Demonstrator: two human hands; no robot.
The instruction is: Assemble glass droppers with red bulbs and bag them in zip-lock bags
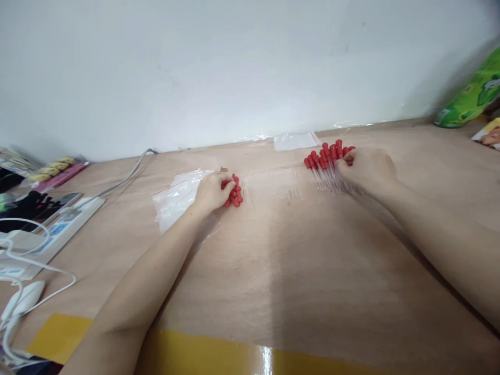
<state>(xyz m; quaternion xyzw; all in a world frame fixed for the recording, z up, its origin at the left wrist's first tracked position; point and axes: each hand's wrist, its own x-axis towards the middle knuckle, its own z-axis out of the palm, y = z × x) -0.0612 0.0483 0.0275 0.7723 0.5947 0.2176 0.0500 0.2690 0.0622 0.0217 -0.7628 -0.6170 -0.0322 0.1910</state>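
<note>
Droppers [329,165] lie at the right hand's [365,169] 9 o'clock, long axes 11-to-5, red ends at 11. It and the left hand [214,192], at red bulbs [236,194], are half-curled; grips unclear.

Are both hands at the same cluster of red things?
No, the left hand is at the red bulbs, the right hand at the red-topped tubes.

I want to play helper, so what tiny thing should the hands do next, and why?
Maybe the left hand should lift one loose red cap: its fingers are at that pile, and thin clear tubes lie beside it without caps, while the red-topped tubes by the right hand have theirs.
</note>
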